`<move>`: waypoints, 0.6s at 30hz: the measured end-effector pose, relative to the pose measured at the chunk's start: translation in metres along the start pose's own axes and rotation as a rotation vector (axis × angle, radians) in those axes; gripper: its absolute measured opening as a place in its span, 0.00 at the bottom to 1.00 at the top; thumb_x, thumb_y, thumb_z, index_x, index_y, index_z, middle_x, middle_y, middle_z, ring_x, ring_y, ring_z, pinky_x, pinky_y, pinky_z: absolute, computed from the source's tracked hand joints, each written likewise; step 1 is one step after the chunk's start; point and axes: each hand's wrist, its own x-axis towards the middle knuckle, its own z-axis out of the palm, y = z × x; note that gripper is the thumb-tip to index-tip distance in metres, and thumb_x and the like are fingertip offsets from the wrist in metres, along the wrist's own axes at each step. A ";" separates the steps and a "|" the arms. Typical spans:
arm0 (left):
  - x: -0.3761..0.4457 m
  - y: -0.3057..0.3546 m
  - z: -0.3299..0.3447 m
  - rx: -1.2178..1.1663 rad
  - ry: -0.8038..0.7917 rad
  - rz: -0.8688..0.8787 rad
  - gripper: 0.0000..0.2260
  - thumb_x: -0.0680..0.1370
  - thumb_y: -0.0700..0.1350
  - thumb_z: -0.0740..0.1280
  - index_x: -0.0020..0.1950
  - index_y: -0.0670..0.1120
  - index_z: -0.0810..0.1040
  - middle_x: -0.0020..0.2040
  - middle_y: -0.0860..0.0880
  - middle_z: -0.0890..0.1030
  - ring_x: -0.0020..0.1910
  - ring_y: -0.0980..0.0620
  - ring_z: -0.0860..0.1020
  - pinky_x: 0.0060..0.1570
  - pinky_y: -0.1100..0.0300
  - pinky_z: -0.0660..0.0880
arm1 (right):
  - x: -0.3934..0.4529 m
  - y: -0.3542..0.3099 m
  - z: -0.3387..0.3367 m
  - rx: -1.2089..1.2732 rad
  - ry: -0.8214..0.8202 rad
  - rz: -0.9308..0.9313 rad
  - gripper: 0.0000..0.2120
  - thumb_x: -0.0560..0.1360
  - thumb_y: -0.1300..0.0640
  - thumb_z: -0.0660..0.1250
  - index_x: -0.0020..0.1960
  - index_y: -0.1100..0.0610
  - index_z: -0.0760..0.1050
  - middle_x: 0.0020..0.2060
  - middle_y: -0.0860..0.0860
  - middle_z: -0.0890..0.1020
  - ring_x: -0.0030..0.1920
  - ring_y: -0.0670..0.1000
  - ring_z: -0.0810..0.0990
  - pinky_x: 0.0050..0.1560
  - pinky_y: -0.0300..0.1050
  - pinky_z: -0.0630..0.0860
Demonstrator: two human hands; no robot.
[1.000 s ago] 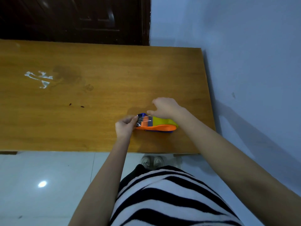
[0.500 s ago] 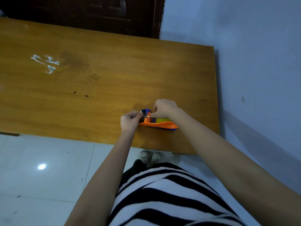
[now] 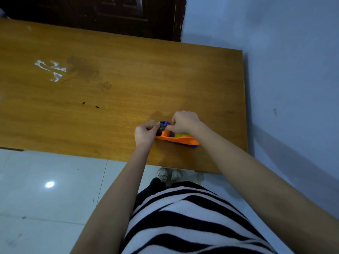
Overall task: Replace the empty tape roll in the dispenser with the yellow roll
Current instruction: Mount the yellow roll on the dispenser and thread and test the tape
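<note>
An orange and blue tape dispenser (image 3: 180, 139) lies near the front right of the wooden table (image 3: 110, 92). The yellow roll (image 3: 180, 134) sits inside it, mostly hidden by my right hand. My left hand (image 3: 145, 133) has its fingers curled at the dispenser's cutter end and pinches what looks like the tape's free end. My right hand (image 3: 183, 121) curls over the top of the dispenser, its fingertips pinching at the front by the cutter. No empty roll is in view.
The table's right edge runs close to a blue-grey wall (image 3: 284, 70). A white smear (image 3: 52, 69) and dark stains mark the tabletop at the left. A dark door (image 3: 110, 15) stands behind the table. Tiled floor (image 3: 45, 189) lies below the front edge.
My right hand has slid left along the dispenser onto its front end, covering most of the yellow roll. My left hand stays at the cutter end, now closer to the right hand.
</note>
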 end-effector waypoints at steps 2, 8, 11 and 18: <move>0.001 0.001 0.000 0.019 -0.004 0.016 0.10 0.74 0.49 0.71 0.38 0.44 0.80 0.35 0.48 0.79 0.38 0.51 0.77 0.40 0.58 0.72 | -0.002 0.001 0.000 0.002 -0.001 -0.014 0.22 0.74 0.40 0.60 0.49 0.56 0.82 0.45 0.53 0.84 0.47 0.55 0.81 0.42 0.45 0.71; 0.006 0.000 0.000 0.049 -0.021 0.029 0.14 0.74 0.52 0.71 0.40 0.40 0.82 0.35 0.48 0.79 0.35 0.52 0.76 0.30 0.62 0.68 | -0.006 0.006 0.000 0.039 -0.034 -0.048 0.28 0.71 0.34 0.60 0.49 0.56 0.82 0.44 0.52 0.84 0.47 0.54 0.81 0.46 0.47 0.74; 0.008 0.002 0.001 0.056 -0.022 0.037 0.14 0.74 0.52 0.71 0.36 0.42 0.79 0.31 0.50 0.76 0.32 0.54 0.73 0.29 0.62 0.66 | -0.006 0.008 0.000 0.015 -0.034 -0.069 0.26 0.71 0.34 0.62 0.50 0.55 0.82 0.43 0.51 0.83 0.47 0.53 0.80 0.45 0.47 0.74; 0.011 0.001 0.003 0.059 -0.035 0.052 0.13 0.75 0.51 0.70 0.34 0.44 0.78 0.30 0.52 0.75 0.29 0.58 0.72 0.29 0.63 0.65 | -0.005 0.006 0.000 0.027 -0.014 -0.063 0.23 0.72 0.37 0.63 0.48 0.56 0.82 0.40 0.51 0.82 0.44 0.53 0.80 0.43 0.47 0.75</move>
